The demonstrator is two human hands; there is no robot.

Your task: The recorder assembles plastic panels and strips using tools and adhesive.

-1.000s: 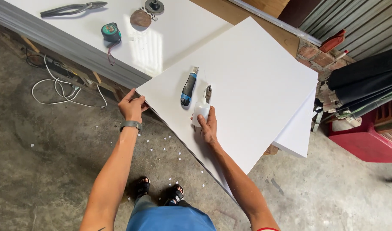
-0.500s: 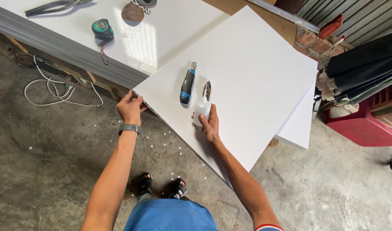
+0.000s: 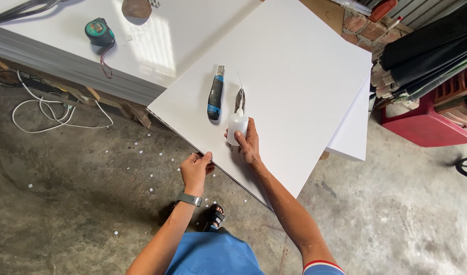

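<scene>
Right hand (image 3: 248, 145) clamped on small translucent white plastic squeeze bottle (image 3: 237, 124), standing on large flat white panel (image 3: 299, 76). Left hand (image 3: 195, 170) grips panel's near edge at 7 o'clock of the bottle. Blue-black utility knife (image 3: 215, 94) lies at bottle's 10 o'clock, grey pliers (image 3: 239, 99) just beside at 12.

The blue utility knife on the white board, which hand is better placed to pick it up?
Probably the left hand. It only grips the near edge of the white board, while the right hand is wrapped around the small white bottle. The blue utility knife lies just left of that bottle.
</scene>
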